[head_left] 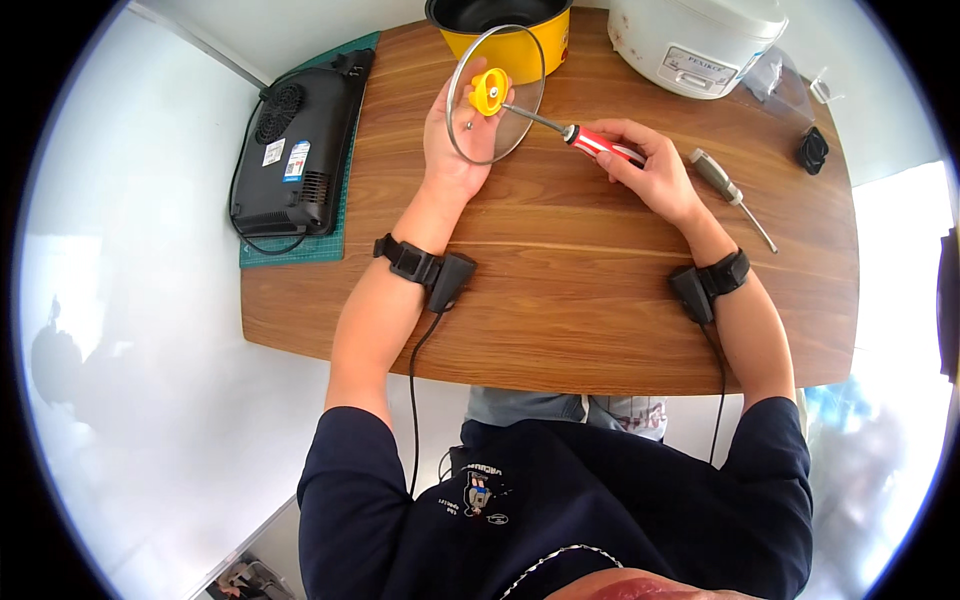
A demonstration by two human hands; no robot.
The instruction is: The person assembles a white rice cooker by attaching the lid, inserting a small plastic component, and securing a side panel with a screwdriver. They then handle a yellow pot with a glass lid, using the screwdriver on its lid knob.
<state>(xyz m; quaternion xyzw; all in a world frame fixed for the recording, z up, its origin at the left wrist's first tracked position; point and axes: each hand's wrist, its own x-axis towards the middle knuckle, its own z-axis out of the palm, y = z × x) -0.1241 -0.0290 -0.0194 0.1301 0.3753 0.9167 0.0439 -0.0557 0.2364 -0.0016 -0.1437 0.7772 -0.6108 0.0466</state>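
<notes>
My left hand [440,135] holds a clear glass lid [528,118] with a metal rim, tilted up on edge above the table. A yellow knob [488,92] is in its fingers, partly seen through the glass, its hollow side with a metal centre showing. A small metal piece [469,126] shows by the palm; whether it belongs to the glass is unclear. My right hand [652,172] is closed around the red and white handle of a screwdriver [590,141]. Its shaft points left and its tip is at the knob; whether it touches the centre I cannot tell.
Beyond the lid stands a yellow pot [556,58], black inside. A white rice cooker [640,50] is at the back right, near a clear plastic bag [778,85] and a coiled black cord [812,150]. A grey-handled screwdriver [718,177] lies right. An upturned black appliance [320,120] rests on a green mat [290,256] at left.
</notes>
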